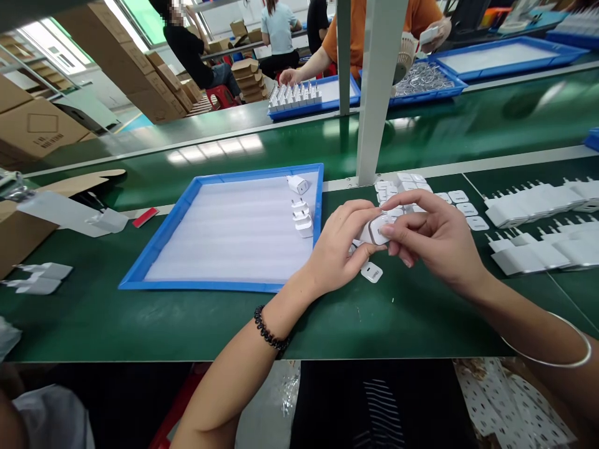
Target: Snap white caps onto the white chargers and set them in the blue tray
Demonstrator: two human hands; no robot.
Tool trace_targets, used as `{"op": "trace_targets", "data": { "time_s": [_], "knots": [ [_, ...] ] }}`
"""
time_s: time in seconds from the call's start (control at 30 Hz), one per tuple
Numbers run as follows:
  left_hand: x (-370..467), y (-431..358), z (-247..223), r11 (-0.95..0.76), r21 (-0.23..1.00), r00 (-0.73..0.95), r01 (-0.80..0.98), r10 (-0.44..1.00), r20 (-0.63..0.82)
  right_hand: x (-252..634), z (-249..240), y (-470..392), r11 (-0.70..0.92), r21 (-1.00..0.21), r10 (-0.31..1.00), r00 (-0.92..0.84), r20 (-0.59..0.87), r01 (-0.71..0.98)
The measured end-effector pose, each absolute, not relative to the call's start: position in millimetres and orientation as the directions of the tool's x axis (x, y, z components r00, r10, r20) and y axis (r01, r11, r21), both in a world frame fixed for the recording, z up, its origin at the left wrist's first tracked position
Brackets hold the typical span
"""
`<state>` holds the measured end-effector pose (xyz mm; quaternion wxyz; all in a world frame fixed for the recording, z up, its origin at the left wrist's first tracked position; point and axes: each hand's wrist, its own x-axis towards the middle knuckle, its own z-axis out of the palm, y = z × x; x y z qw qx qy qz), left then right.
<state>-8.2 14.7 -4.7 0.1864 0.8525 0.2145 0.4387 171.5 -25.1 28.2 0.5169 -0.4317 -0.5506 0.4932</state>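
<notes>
Over the green bench, my left hand (333, 248) is closed around a white plug charger (366, 233), most of which its fingers hide. My right hand (437, 240) pinches a small white end cover (380, 229) at the charger's end, thumb on its face. A thin dark line shows between cover and charger body. Below my hands lies a loose white end cover (371, 272) with a dark slot. More white covers (463, 209) are spread behind and beside my right hand. Several white chargers (302, 218) lie in the blue-rimmed tray (201, 285) left of my hands.
Rows of white chargers (533, 203) line the right side. Two chargers (41, 278) and a red piece (145, 217) lie at the left. A grey post (373, 93) rises behind my hands. Across the bench, a person in orange (355, 37) works beside blue trays (505, 56).
</notes>
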Motion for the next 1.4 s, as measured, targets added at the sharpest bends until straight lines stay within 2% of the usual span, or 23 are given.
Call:
{"op": "trace_targets", "data": {
  "time_s": [0.23, 0.5, 1.17, 1.4],
  "knots": [
    [-9.1, 15.3, -5.3, -0.884, 0.408, 0.528, 0.228, 0.464, 0.712, 177.7, 26.0, -19.0, 0.065, -0.994, 0.979, -0.186, 0.081, -0.09],
    [-9.3, 15.3, -5.9, -0.889, 0.397, 0.526, 0.226, 0.455, 0.718, 180.8, 26.2, -16.5, 0.029, -0.995, 0.973, -0.224, 0.049, -0.092],
    [-5.3, 14.8, -9.1, -0.768, 0.627, 0.517, 0.131, 0.593, 0.618, 176.7, 21.9, -18.8, 0.178, -0.984, 0.973, -0.152, 0.173, 0.023],
    [-5.1, 15.3, -9.9, -0.751, 0.642, 0.509, 0.151, 0.616, 0.601, 174.4, 20.0, -18.2, 0.221, -0.974, 0.968, -0.136, 0.212, 0.056]
  ]
}}
